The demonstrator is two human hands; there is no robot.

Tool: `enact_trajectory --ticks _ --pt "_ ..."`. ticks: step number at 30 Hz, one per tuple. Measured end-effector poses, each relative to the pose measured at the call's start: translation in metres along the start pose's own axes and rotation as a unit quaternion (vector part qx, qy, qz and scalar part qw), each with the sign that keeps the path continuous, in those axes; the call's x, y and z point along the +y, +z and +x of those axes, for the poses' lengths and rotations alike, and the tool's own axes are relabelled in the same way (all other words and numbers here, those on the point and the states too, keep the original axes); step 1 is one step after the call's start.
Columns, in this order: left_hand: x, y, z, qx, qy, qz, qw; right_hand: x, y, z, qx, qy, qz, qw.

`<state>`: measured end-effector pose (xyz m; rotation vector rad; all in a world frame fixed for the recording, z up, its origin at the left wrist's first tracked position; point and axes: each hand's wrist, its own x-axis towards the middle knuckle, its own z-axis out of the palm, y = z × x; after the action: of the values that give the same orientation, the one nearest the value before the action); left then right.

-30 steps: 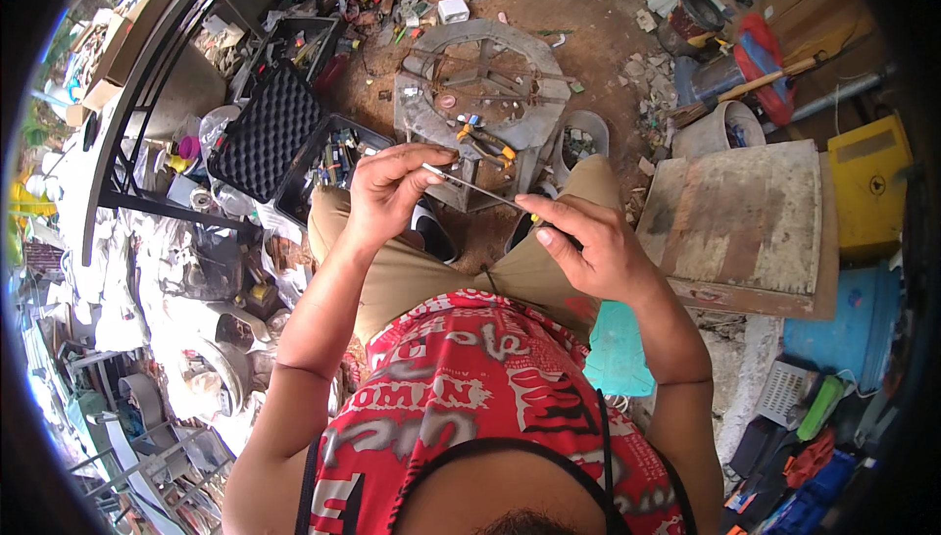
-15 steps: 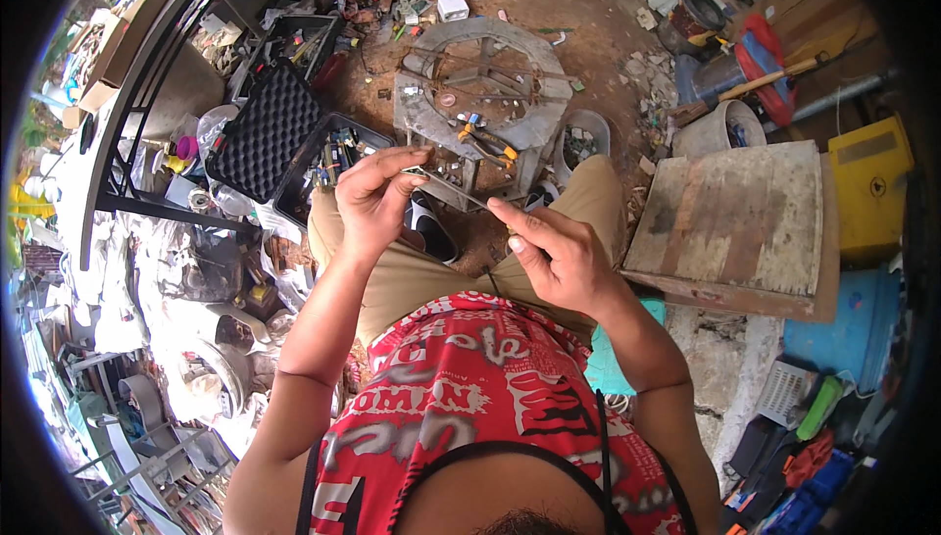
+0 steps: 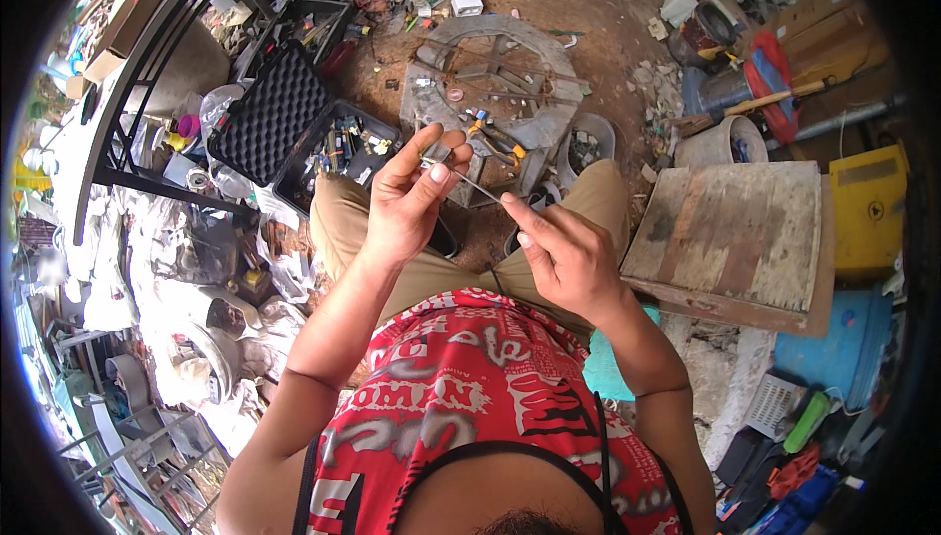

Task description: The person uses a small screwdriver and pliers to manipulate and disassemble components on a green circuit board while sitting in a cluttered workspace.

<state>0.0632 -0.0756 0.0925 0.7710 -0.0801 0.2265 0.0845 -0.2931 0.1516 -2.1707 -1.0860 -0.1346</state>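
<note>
My left hand (image 3: 404, 210) is closed, its thumb and fingers pinching a small metallic part (image 3: 437, 154) above my lap. What kind of part it is, I cannot make out. A thin screwdriver (image 3: 477, 184) slants from my right hand up to that part, its tip at or beside it. My right hand (image 3: 569, 253) grips the tool with the index finger stretched along the shaft; the handle is hidden in the palm. Beyond the hands, pliers (image 3: 503, 146) with orange and black handles lie on a round-holed grey frame (image 3: 420, 104).
An open black case (image 3: 270, 121) with foam in its lid holds small items at the left. A grey tub (image 3: 606, 135) stands right of the frame, and a wooden board (image 3: 730, 231) lies beside my right knee. Clutter fills the left side; a yellow box (image 3: 870, 197) stands far right.
My left hand has turned and shifted slightly right, its fingers now curled round the small part. The screwdriver's visible shaft looks shorter and steeper, and my right hand has moved slightly right.
</note>
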Motion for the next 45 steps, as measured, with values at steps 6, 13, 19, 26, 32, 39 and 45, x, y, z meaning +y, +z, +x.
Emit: enact_trajectory --ticks 6,13,19,26,32,39,45 --pt "0.003 -0.006 0.002 -0.004 0.003 0.136 0.991 -0.001 -0.023 0.011 -0.046 0.029 0.043 0.998" --pt "0.003 -0.020 0.002 -0.007 -0.002 0.244 0.970 0.003 -0.040 0.030 -0.102 0.030 0.027 0.994" --pt "0.008 -0.006 0.012 0.149 -0.102 -0.150 0.972 -0.012 -0.031 0.023 -0.076 0.055 0.018 0.995" --pt "0.005 -0.015 0.014 0.127 -0.111 -0.242 0.955 -0.011 -0.011 0.014 -0.030 0.050 0.014 0.998" --pt "0.002 -0.009 0.008 0.084 -0.056 -0.169 0.980 -0.015 -0.011 0.016 -0.036 0.055 0.019 0.998" --pt "-0.010 -0.002 0.010 0.083 0.095 0.015 0.992 -0.025 0.001 0.012 0.001 0.043 -0.074 0.996" --pt "-0.018 -0.005 0.012 0.123 0.149 0.177 0.965 -0.026 0.024 0.007 0.024 0.051 -0.089 0.994"
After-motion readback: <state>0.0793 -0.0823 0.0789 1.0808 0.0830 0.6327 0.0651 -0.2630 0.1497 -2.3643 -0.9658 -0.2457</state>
